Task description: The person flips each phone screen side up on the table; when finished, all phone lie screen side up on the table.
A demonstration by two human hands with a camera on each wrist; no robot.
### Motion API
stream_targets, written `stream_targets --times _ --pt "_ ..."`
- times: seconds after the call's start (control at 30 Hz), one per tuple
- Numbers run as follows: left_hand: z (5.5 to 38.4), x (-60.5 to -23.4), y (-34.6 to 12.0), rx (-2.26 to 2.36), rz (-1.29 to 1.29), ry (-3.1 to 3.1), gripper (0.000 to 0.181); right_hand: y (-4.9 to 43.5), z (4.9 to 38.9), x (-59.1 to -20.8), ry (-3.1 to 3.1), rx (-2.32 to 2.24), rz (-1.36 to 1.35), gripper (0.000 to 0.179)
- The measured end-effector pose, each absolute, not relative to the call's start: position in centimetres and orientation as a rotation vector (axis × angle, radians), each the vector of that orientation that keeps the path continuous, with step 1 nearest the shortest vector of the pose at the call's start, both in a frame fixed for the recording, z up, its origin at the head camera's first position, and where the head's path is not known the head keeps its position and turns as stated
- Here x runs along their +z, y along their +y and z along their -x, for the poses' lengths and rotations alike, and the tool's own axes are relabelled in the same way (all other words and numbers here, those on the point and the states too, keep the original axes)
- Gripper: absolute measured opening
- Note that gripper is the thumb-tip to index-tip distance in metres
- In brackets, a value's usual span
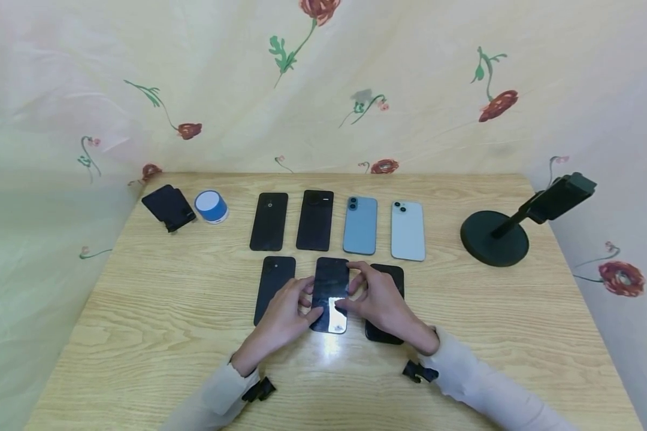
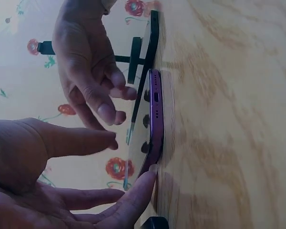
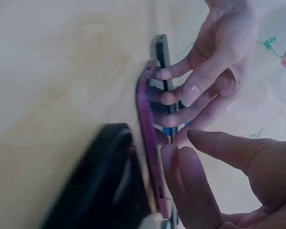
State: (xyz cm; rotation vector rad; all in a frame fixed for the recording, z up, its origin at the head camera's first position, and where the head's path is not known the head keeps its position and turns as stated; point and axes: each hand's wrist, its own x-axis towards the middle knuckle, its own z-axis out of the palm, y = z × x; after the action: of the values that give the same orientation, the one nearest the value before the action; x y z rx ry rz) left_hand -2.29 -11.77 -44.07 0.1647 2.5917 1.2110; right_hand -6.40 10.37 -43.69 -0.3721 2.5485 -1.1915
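Note:
A dark smartphone with a purple edge lies screen up on the table, the middle one of the front row. My left hand is at its left side, and in the left wrist view a fingertip meets the phone's side while the thumb stands apart. From the right, my right hand reaches over the phone's edge with loosely bent fingers and the thumb above the screen. Dark phones lie on either side: one partly behind the left hand, another partly under the right hand and wrist.
Behind is a row with two black phones, a blue phone and a pale phone. At the back left are a black folding stand and a blue-and-white cylinder. A black round-based stand is at right.

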Motion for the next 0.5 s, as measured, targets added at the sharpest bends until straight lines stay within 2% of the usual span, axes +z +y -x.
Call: stream_targets --times 0.23,0.5 --pt "1.9 -43.9 -12.5 1.292 -0.200 2.533 0.071 9.2 7.1 -43.0 2.482 -1.199 0.431 0.075" --pt "1.3 -43.8 -13.5 1.382 -0.166 2.595 0.066 7.5 9.0 -43.7 2.305 -1.290 0.522 0.065"
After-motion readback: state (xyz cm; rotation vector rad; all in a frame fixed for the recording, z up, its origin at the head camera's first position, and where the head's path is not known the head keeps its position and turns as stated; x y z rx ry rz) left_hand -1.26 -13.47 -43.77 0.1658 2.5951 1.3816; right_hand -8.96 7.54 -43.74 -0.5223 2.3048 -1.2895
